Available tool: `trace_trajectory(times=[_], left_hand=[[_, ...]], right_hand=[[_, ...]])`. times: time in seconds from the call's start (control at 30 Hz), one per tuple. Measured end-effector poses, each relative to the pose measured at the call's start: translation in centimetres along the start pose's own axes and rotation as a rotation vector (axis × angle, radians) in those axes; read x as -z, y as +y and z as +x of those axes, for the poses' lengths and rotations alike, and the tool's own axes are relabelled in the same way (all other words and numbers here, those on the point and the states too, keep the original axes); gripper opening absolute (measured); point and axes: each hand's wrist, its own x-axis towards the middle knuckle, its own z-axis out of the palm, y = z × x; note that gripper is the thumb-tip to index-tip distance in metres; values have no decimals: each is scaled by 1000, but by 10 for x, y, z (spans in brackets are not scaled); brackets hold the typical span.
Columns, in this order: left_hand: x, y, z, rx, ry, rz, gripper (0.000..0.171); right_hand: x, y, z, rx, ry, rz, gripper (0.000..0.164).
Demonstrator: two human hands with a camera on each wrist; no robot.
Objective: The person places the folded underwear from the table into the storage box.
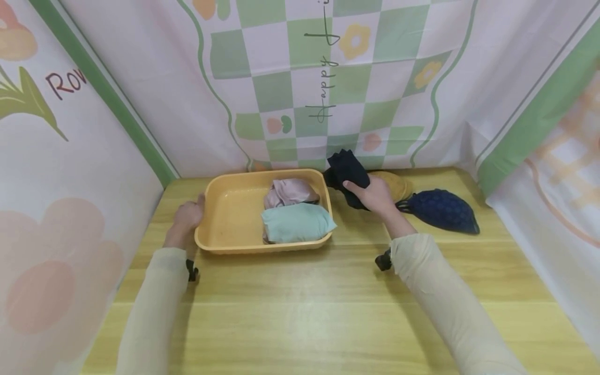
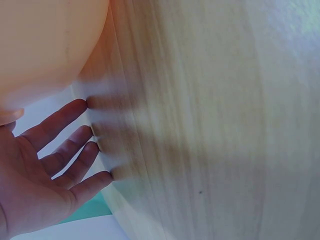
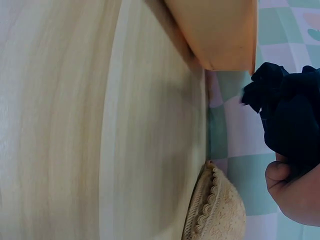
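Currently, both hands are at work along the back of the surface (image 1: pixel 300 302). Right hand (image 1: pixel 375 195): fingers curled around a black cloth (image 1: pixel 349 172), thumb laid over it; grip firm enough to lift it. Black cloth is bunched, one end jagged, held just beside the bin's back right corner, near the back edge of the surface. Whether any of its underside touches the surface, I cannot tell.

Left hand (image 1: pixel 186 214): beside the bin's left wall, thumb side against it. Fingers (image 2: pixel 55 123) spread and nearly straight, tips down by the surface; none wraps a cloth. How hard the thumb presses is hidden.

Bin (image 1: pixel 229 221): yellow, rounded corners, standing toward the back left corner of the surface. Contents, both in the right half: pink cloth (image 1: pixel 290 191), crumpled, toward the back edge; mint cloth (image 1: pixel 297 224), folded, in front and touching it, one tip reaching over the right rim.

Right of the bin: tan lace (image 1: pixel 398 186) at the surface's back edge, partly behind the right hand; navy bundle (image 1: pixel 442 211) near the back right corner, straps pointing toward the lace. Behind all, a checked curtain (image 1: pixel 309 47) hangs.
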Motion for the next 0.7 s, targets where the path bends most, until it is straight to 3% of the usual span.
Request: trace_trajectory(times=[0.7], left_hand=[[0, 0, -1, -5, -4, 10, 99]], right_hand=[[6, -34, -13, 83, 8, 53, 64]])
